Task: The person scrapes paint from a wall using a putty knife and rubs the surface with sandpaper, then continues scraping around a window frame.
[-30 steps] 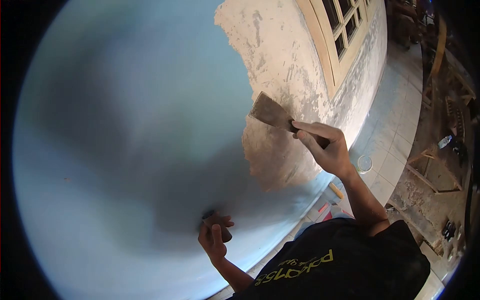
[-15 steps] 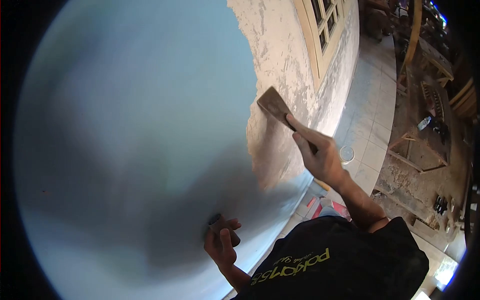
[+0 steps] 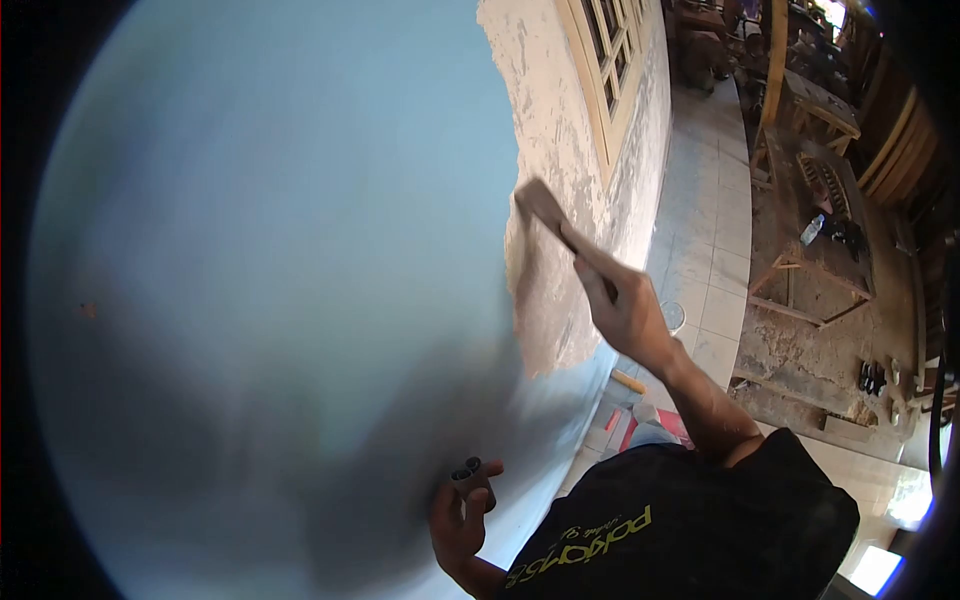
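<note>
My right hand is closed round a putty knife, its index finger stretched along the tool. The blade lies at the ragged edge between the blue painted wall and a bare, scraped patch; whether it touches the surface is hard to tell. Lower down, close to the wall, my left hand grips a rolled brown sheet that looks like sandpaper. Two dark curled ends of the roll point upward between thumb and fingers.
A cream window frame is set in the wall at upper right. Along the wall's foot runs a tiled walkway with a round tub. Beyond it, a wooden workbench carries a bottle. Sandals lie on the ground.
The view has shifted, bringing more of the workbench in. The roll in my left hand has turned, showing both ends. The putty knife's blade now appears more edge-on, still by the paint edge.
</note>
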Action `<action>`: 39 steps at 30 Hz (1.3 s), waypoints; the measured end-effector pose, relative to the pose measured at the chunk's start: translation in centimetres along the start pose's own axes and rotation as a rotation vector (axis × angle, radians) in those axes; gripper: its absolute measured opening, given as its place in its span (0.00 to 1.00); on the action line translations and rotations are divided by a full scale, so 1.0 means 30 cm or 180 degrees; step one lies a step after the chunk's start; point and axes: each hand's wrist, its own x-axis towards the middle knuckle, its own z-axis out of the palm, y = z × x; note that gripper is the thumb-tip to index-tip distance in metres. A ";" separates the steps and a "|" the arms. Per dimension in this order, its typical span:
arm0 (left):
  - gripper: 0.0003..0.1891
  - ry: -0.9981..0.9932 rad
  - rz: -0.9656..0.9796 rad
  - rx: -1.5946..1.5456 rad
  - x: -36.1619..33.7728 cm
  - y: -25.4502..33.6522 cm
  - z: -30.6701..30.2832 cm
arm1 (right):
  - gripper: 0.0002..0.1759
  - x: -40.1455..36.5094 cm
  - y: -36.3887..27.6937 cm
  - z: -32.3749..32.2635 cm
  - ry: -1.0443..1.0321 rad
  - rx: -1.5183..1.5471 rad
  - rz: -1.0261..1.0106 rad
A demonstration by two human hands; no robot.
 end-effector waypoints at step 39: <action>0.19 -0.1080 -0.0220 0.0262 -0.003 -0.079 -0.086 | 0.25 -0.014 -0.086 -0.016 -0.0293 -0.0221 0.0523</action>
